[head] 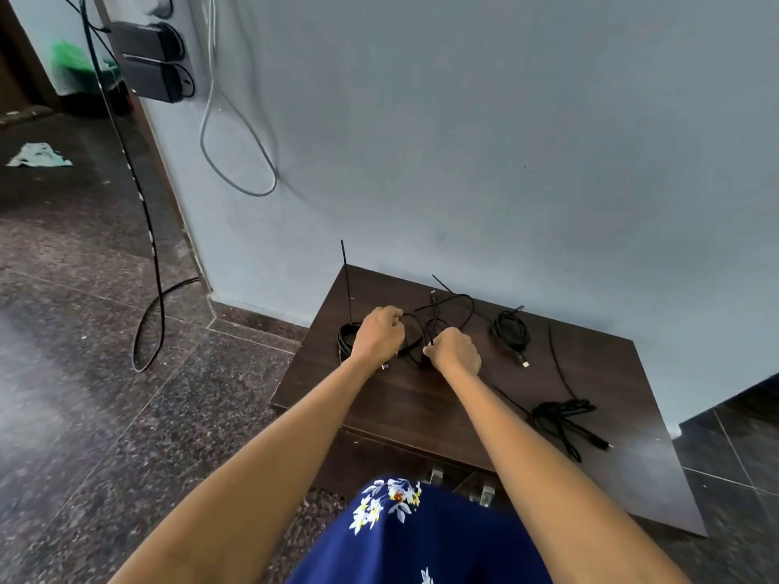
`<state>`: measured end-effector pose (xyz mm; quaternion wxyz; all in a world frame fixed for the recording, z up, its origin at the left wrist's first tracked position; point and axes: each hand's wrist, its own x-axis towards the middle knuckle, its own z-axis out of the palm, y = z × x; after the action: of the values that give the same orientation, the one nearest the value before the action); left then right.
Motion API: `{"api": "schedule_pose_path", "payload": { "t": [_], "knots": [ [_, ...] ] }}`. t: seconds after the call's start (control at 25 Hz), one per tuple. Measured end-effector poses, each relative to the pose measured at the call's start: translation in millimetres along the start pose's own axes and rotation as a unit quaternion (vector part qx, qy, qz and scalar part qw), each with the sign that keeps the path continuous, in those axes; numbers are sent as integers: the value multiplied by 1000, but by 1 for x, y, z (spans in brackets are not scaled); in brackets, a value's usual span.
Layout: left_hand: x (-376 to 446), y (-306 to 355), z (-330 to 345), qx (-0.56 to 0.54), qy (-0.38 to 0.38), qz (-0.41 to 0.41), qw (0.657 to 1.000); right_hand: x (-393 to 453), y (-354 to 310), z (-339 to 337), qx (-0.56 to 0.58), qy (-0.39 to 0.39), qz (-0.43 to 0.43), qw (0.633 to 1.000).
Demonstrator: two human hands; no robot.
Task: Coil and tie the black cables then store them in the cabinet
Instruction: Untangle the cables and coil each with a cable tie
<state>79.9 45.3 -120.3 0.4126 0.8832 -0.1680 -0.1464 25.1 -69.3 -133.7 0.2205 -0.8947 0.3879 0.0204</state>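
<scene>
While both fists work over the far half of the dark wooden cabinet [421, 398], a loose black cable [453, 307] loops between them, still uncoiled. The left hand [378, 333] has its fingers curled round one stretch of that cable, and the right hand [455, 351] pinches another stretch near the thumb; the two hands sit close together but do not touch.

Three other bundles lie on the cabinet top. A coiled cable [511, 330] rests to the right near the wall, a looser bundle [560, 419] lies nearer the front right edge, and another coil [346, 335] sits just left of the left hand, with a thin black tie [345, 280] standing up from it.

The cable looks light, thin and limp, so it will likely sag and tangle rather than hold a shape by itself. Taking it near one plug end and feeding even loops into the other palm seems the surest grip, then pinching the gathered loops at one spot for tying. Its smooth jacket may let loops slip loose.
</scene>
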Motion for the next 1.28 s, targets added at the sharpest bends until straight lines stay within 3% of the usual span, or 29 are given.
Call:
{"api": "schedule_pose_path", "payload": {
  "t": [0.2,0.56,0.68,0.8,0.88,1.04,1.12,1.2,1.28],
  "knots": [
    [-1,19,-18,-39,17,2,999,-4,-4,-46,176,32,-118,977],
    [-43,80,-67,-108,86,74,988,-67,-45,-182,363,150,-270,879],
    [-65,97,-81,-75,49,108,990,-98,-59,-222,470,113,-269,833],
    [-89,107,-88,44,21,107,993,-127,-68,-244,552,32,-259,792],
    [-99,109,-94,6,1,79,997,-140,-69,-244,543,-38,-262,797],
    [-121,107,-114,-241,9,81,967,-160,-59,-221,467,-184,-268,823],
    [-133,98,-125,-296,10,101,950,-162,-54,-207,467,-155,-238,837],
    [-140,81,-134,-345,0,103,933,-157,-47,-196,502,-60,-153,849],
    [-145,62,-142,-335,-9,79,939,-151,-37,-187,510,13,-73,857]
  ]
}}
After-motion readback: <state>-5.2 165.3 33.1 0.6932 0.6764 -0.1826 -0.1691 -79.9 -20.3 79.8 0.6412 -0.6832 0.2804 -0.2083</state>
